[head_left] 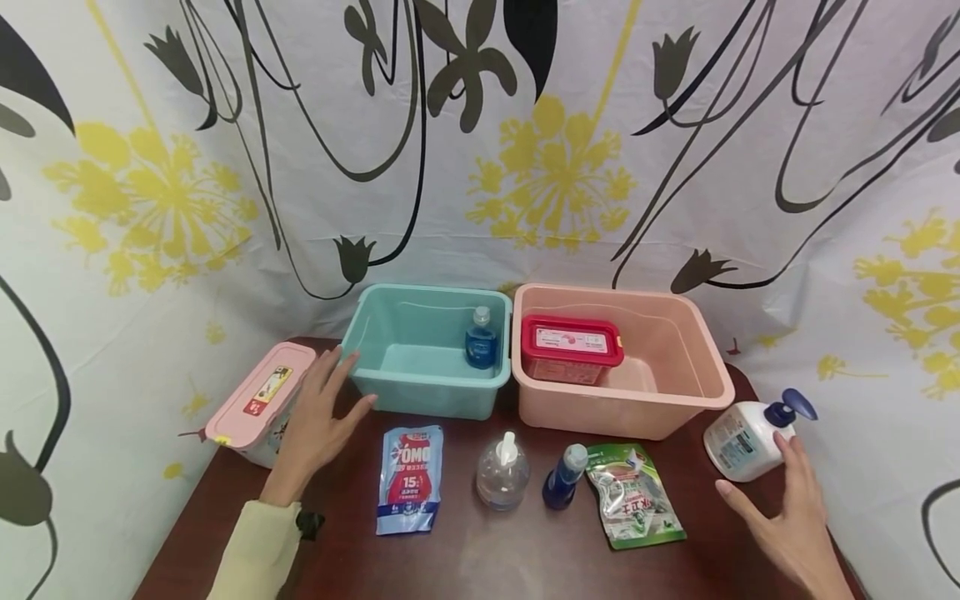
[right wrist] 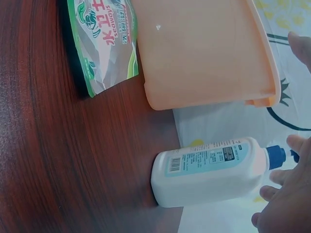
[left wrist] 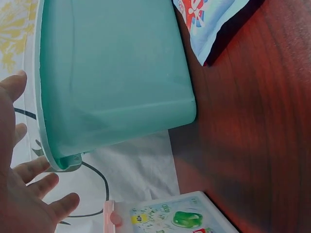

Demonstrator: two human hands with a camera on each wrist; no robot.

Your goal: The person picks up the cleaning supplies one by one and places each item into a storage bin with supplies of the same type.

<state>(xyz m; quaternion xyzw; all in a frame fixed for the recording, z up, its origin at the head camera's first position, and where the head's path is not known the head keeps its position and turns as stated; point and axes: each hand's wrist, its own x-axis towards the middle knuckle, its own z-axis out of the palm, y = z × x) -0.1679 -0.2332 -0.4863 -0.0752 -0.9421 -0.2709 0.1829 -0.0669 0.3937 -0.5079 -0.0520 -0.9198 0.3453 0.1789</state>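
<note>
My left hand (head_left: 318, 421) hovers by the near left corner of the teal bin (head_left: 427, 392), fingers spread and holding nothing. Just left of it stands a box with a pink lid (head_left: 262, 392), partly hidden by the hand. At the far right, my right hand (head_left: 795, 517) is beside a white pump bottle (head_left: 742, 442) with a blue pump head (head_left: 791, 408). Its thumb and fingers are apart, with no grip on the bottle. In the right wrist view, the white pump bottle (right wrist: 204, 170) stands upright and the fingers (right wrist: 272, 191) overlap the area near its neck.
The teal bin holds a blue bottle (head_left: 482, 342); the pink bin (head_left: 600, 408) holds a red-lidded box (head_left: 573, 354). In front lie an OMO pouch (head_left: 409, 479) and a green-and-silver pouch (head_left: 636, 498). Between them are a clear pump bottle (head_left: 502, 479) and a dark blue bottle (head_left: 562, 479).
</note>
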